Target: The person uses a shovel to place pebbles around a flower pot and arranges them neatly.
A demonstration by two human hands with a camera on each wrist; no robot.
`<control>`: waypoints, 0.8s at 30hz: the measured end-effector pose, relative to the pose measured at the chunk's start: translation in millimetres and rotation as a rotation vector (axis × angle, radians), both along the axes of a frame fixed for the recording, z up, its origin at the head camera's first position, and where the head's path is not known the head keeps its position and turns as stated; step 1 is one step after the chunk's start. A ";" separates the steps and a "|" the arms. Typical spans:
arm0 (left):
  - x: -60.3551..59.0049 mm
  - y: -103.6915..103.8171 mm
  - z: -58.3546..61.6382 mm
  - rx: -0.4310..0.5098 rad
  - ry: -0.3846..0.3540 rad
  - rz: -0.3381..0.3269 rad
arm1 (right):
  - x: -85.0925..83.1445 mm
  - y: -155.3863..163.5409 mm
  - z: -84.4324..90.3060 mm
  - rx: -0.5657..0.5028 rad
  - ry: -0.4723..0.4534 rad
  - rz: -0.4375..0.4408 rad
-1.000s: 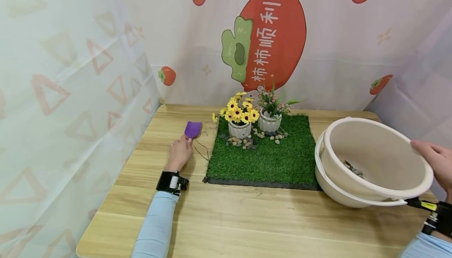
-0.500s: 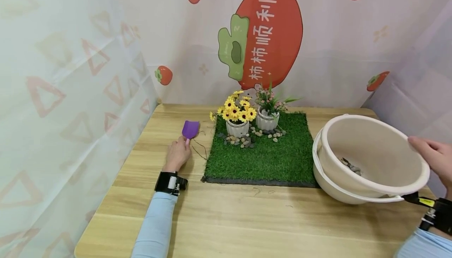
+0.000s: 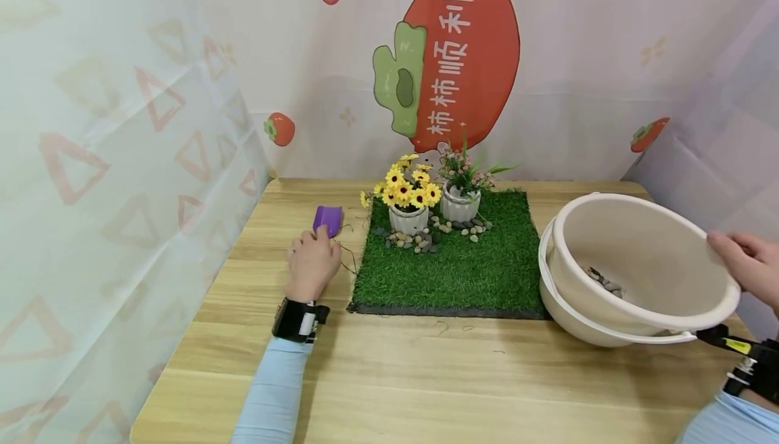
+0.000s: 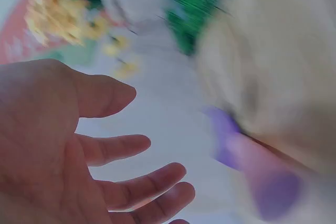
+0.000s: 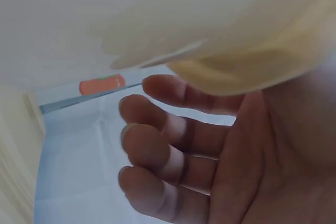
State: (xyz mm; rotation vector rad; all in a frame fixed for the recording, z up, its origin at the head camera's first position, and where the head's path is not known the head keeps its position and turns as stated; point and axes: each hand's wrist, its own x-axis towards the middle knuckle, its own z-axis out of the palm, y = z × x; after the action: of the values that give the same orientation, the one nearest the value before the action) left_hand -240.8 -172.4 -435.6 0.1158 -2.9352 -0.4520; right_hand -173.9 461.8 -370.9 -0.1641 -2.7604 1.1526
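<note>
Left hand [image 3: 313, 260] lies over the handle of the purple scoop [image 3: 328, 219], fingers loose in the blurred wrist view, just left of the grass mat [image 3: 462, 275]. Right hand [image 3: 747, 265] grips the far right rim of the tilted upper cream basin [image 3: 633, 255], nested in another, pebbles [image 3: 604, 280] inside.

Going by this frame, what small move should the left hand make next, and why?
Probably curl the fingers round the purple scoop's handle. The left hand lies on the table just short of the purple scoop, and the wrist view shows its fingers spread, gripping nothing. The right hand already holds the rim of the tilted cream basin, with pebbles inside.
</note>
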 end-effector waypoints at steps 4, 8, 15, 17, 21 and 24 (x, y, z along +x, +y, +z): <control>4.9 36.4 19.2 -0.060 0.133 -0.134 | 0.6 2.3 -2.1 -0.008 -0.007 0.000; 12.5 75.7 32.5 -0.107 0.265 -0.277 | -0.9 -1.2 -0.1 0.069 -0.037 -0.008; 27.7 122.1 40.1 -0.148 0.431 -0.434 | -1.6 -12.0 2.8 0.119 -0.038 0.010; 28.9 133.7 41.9 -0.133 0.442 -0.489 | -1.4 -14.8 3.5 0.117 -0.032 0.016; 30.8 164.5 50.3 -0.080 0.446 -0.647 | 0.6 -16.6 6.8 0.118 -0.053 -0.002; 35.5 188.8 57.4 -0.032 0.445 -0.773 | 1.3 -16.3 10.4 0.131 -0.081 -0.005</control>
State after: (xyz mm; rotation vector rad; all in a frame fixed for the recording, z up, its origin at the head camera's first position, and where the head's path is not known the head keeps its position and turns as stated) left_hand -205.3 16.4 -378.2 -1.0085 -2.4361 -0.4436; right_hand -172.7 445.6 -360.5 -0.2076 -2.8933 0.9805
